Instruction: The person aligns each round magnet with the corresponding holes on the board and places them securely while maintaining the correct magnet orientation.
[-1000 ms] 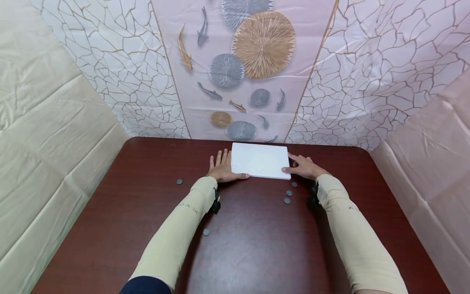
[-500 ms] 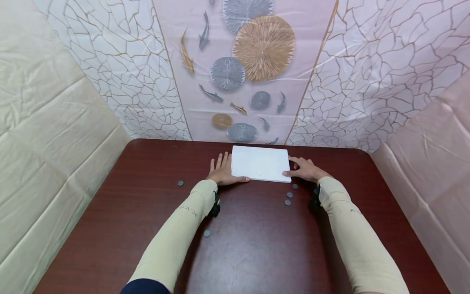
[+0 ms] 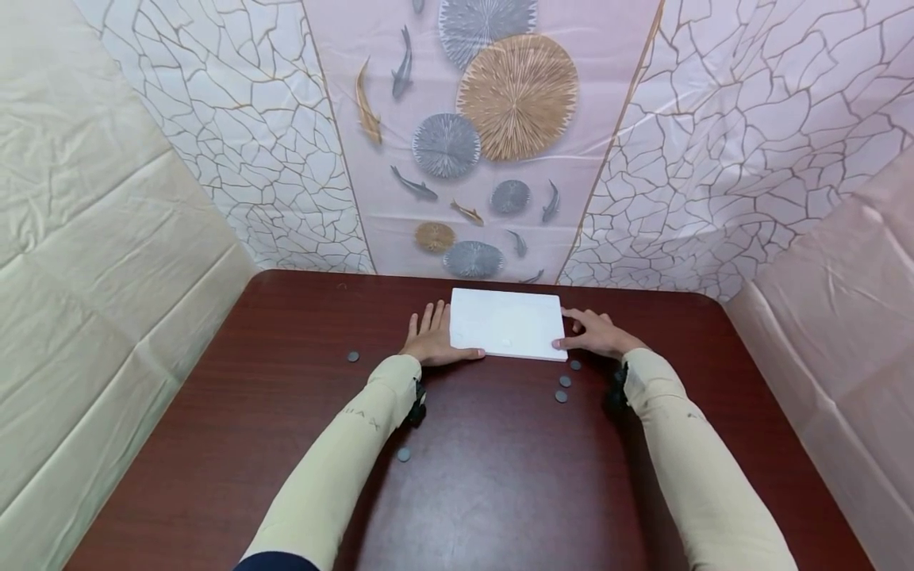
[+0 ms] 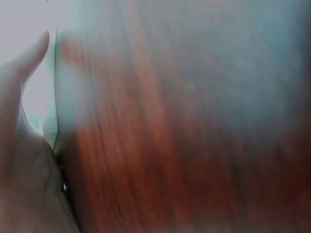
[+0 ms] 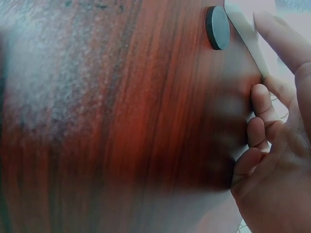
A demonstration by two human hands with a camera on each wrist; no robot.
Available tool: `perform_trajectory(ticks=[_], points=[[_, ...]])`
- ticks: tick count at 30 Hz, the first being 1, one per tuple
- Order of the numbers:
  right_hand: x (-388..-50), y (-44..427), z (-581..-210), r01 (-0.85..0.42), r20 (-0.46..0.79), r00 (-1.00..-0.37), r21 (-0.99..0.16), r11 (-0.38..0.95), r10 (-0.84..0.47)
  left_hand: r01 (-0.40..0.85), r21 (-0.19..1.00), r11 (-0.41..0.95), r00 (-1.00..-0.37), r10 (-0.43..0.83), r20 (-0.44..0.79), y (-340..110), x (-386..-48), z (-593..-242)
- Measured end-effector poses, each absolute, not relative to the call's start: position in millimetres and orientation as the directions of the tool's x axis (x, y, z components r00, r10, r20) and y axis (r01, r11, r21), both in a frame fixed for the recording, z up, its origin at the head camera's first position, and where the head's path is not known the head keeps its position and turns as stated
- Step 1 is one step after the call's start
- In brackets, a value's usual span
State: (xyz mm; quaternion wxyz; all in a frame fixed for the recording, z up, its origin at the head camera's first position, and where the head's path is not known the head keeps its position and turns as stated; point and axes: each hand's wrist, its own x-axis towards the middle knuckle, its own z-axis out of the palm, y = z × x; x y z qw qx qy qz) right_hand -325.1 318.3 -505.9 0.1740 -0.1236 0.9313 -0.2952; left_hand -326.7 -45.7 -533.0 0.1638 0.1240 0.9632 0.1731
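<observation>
Squarely between two hands, a white board (image 3: 508,317) lies flat at the far side of the desk (image 3: 485,492), its long sides running across, a little short of the wall cloth (image 3: 464,143); a small pale spot shows on its top close to the near edge. The left hand (image 3: 432,342) is spread wide, fingers straight and pointing away along the board's left end, thumb laid out along its near edge; the right hand (image 3: 598,333) holds the board's right end, thumb on top by the near corner, index finger reaching to that end farther back, the other fingers curled in beside it.

Three discs (image 3: 565,381), grey and small, sit in a short line just off the board's near right corner; the right wrist view shows one of them, dark-sided and fairly thick, lying near the board's edge without touching it; a fourth disc (image 3: 353,357) lies alone, left of the left hand; a fifth disc (image 3: 404,454) lies nearer the person, beside the left forearm. Both forearms wear cream sleeves (image 3: 332,468); a black device (image 3: 417,404) sits at the left wrist; the left wrist view is badly blurred.
</observation>
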Motion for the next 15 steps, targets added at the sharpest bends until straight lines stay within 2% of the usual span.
perform_trajectory(ticks=[6, 15], points=[[-323, 316, -499, -0.156, -0.236, -0.907, -0.581, 0.799, -0.349, 0.18, 0.387, 0.904, -0.912, 0.301, -0.279, -49, -326, -534], [-312, 311, -487, -0.108, -0.295, -0.897, -0.574, 0.812, -0.328, 0.165, 0.37, 0.914, -0.883, 0.304, -0.356, -51, -322, -526]])
